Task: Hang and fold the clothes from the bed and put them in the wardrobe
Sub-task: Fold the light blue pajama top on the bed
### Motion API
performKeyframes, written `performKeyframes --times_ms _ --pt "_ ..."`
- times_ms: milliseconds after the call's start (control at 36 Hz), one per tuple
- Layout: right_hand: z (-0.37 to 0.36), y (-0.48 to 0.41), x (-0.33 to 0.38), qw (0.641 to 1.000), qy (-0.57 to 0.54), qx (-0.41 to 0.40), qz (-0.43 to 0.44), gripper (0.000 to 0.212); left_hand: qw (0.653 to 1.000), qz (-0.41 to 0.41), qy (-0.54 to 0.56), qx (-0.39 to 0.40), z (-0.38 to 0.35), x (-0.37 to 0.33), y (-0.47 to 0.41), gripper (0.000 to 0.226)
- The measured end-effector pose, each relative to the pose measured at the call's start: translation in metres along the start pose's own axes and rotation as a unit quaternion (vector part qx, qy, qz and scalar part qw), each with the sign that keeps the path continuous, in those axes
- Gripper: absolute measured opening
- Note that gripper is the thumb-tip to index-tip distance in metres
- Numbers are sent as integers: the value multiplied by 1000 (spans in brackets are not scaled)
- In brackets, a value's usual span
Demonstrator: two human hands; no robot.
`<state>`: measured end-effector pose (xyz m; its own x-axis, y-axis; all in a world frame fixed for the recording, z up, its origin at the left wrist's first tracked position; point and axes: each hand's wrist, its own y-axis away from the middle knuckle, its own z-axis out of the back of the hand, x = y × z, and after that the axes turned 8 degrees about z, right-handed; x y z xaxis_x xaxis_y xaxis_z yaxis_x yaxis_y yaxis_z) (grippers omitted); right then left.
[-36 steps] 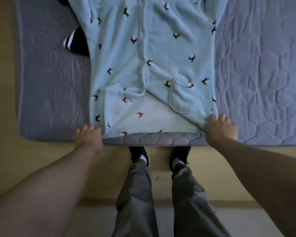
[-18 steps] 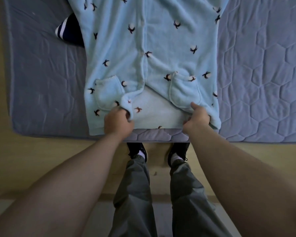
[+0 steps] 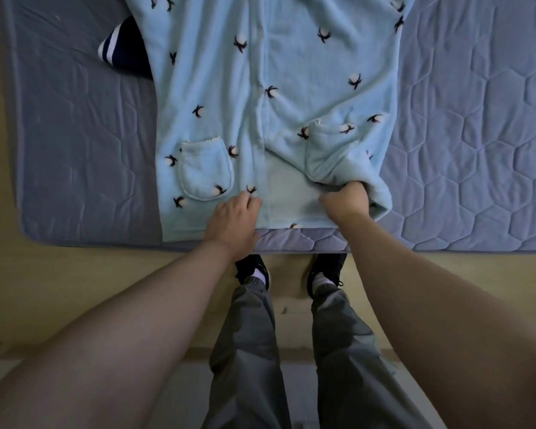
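A pale blue robe (image 3: 276,88) lies flat on the bed (image 3: 477,150), with its hem under both hands. The left hand (image 3: 234,219) rests on the hem with relaxed fingers, a pocket (image 3: 206,171) just beyond it. The right hand (image 3: 347,201) clutches bunched fabric. A striped navy garment (image 3: 124,48) lies far beyond the left hand.

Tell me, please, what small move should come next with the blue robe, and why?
Probably draw the right hand toward the mattress edge and spread the bunched right front of the robe flat. That hand grips it crumpled, while the left front under the left hand already lies smooth.
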<state>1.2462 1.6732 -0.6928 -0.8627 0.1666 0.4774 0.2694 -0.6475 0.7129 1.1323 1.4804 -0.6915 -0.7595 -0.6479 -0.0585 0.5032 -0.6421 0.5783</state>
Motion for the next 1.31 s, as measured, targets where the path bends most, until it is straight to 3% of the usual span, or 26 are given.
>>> performKeyframes --times_ms 111,167,222,278,333,389,472,583,667,806,944,1083,1167,1222,1306 --pt "3 -3 -6 994 91 -49 19 51 999 -38 -12 4 1 -9 -8 66" --pt "6 2 -5 995 38 -87 44 42 999 -45 -26 14 2 -13 -12 78" --pt "9 12 -2 989 -95 -111 30 27 998 -41 -33 32 2 -15 -16 74" --pt "12 22 3 953 -288 -87 -45 18 998 -30 -30 49 1 -14 -17 60" --pt "10 29 2 873 -469 -27 -135 33 998 -12 4 62 0 -13 -17 50" --pt "5 36 -2 805 -565 35 -180 38 994 24 79 72 0 -15 -15 44" --pt "-3 47 -13 790 -566 86 -220 45 975 92 187 70 4 -18 -15 44" --pt "-10 54 -30 769 -577 128 -244 51 994 47 95 19 5 -14 -15 56" --pt "-14 56 -35 770 -569 134 -257 52 997 44 53 41 3 -12 -16 64" --pt "-20 57 -37 823 -489 140 -252 25 997 20 -52 48 -4 -14 -17 75" --pt "-29 55 -33 832 -469 163 -249 37 995 -2 -100 17 -7 -18 -19 60" --pt "-44 50 -29 833 -471 143 -251 37 1000 13 0 -10 -8 -11 -20 48" --pt "-53 47 -26 834 -469 132 -258 24 982 81 167 -20 -9 -6 -14 43" --pt "-59 49 -23 832 -458 165 -267 20 954 141 260 -56 -8 -5 -9 29" --pt "-64 55 -17 842 -394 251 -268 20 931 163 302 -128 -6 -4 -4 16"
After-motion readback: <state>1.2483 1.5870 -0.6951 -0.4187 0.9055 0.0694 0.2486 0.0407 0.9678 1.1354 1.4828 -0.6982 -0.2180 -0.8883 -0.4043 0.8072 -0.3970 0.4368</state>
